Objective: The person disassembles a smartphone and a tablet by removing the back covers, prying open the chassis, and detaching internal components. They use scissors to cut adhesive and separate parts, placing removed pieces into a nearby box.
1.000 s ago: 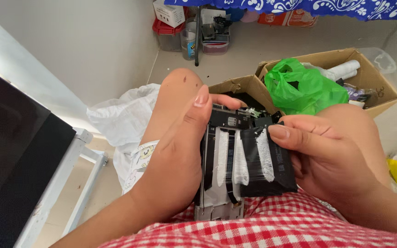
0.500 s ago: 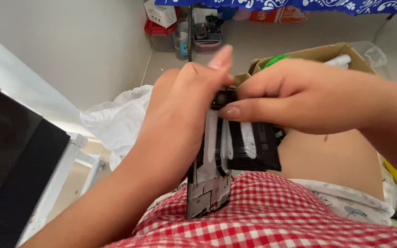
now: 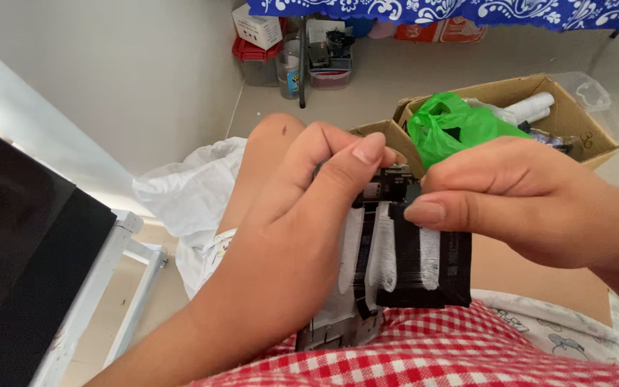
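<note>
Left hand [image 3: 281, 258] clamps the opened phone frame [image 3: 342, 322] upright over the lap while right hand [image 3: 531, 204] pinches the black battery [image 3: 424, 261] at its top edge, mid-separation; next move likely calls for steady peeling against white adhesive strips [image 3: 382, 254]

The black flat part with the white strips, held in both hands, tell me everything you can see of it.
The black flat part is a thin, dark, glossy rectangular slab crossed by three white, fibrous-looking adhesive strips. It stands nearly upright above a red checked cloth, beside a grey metal frame. The left hand wraps its left side, thumb over the top; the right hand pinches its upper right edge. Small dark components show at its top.
</note>
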